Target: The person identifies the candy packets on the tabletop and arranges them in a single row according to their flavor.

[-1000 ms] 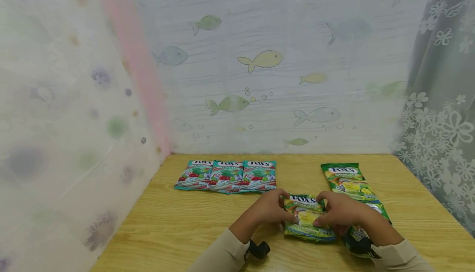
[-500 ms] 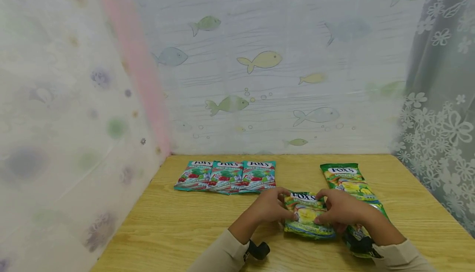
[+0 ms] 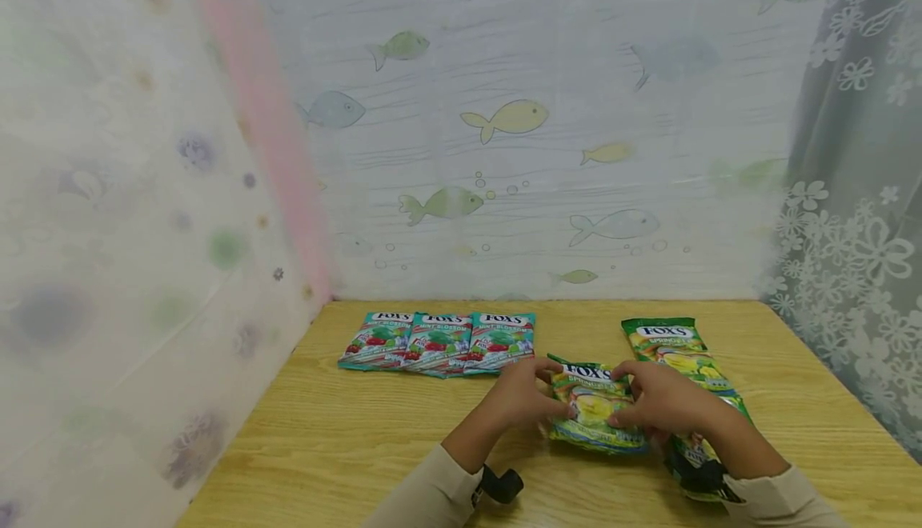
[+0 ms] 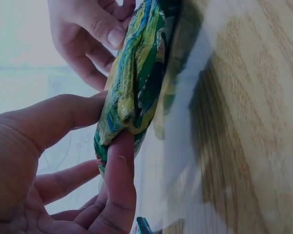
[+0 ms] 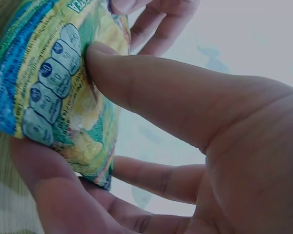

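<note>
A yellow-green Fox's candy bag (image 3: 594,408) is held between both hands, its front tilted up toward the head camera. My left hand (image 3: 526,396) grips its left side, thumb on the front and fingers behind and below, as the left wrist view shows on the bag's edge (image 4: 132,83). On the opposite side my right hand (image 3: 666,400) pinches it, thumb pressed on the printed front (image 5: 63,83) in the right wrist view. Under and beyond the right wrist lie more green Fox's bags (image 3: 670,352), partly covered by that arm.
Three teal Mint Blossom candy bags (image 3: 435,344) lie overlapped in a row at the back left of the wooden table (image 3: 324,432). A fish-patterned curtain (image 3: 504,192) hangs behind the table, with a floral sheet (image 3: 144,272) along the left.
Both hands have lifted the yellow-green candy bag slightly and shifted it a little away from the body. The bags on the table have stayed where they were.
</note>
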Demonstrator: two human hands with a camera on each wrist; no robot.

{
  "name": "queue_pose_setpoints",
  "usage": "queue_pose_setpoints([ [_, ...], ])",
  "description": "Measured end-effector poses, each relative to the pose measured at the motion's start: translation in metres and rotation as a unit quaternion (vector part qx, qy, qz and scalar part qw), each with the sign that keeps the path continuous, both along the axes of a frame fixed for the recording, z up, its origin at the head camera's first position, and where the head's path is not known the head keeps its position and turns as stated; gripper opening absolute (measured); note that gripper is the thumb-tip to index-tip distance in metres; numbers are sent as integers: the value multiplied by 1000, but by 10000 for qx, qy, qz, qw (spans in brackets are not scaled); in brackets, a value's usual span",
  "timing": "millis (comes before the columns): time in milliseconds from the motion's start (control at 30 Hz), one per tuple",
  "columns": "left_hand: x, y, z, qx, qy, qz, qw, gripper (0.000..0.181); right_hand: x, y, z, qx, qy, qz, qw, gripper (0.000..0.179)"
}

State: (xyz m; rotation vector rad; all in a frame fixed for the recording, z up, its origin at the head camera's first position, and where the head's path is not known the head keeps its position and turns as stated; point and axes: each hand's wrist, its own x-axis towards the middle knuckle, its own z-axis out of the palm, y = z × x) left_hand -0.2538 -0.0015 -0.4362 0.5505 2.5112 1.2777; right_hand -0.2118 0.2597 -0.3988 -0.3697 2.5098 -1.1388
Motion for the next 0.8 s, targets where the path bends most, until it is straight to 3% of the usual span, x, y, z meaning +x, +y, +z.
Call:
queue_pose_setpoints([
  [300, -2, 1, -1, 175, 105, 255, 9995, 60, -1, 1, 1, 1, 250, -163, 9996, 74],
  [533, -2, -1, -1, 471, 190, 334, 9982, 59, 1, -2, 2, 149, 655, -245, 9974, 74],
  [800, -6, -2, -4, 777, 176, 374, 9961, 58, -2, -3, 2, 226, 748, -325, 9964, 76],
])
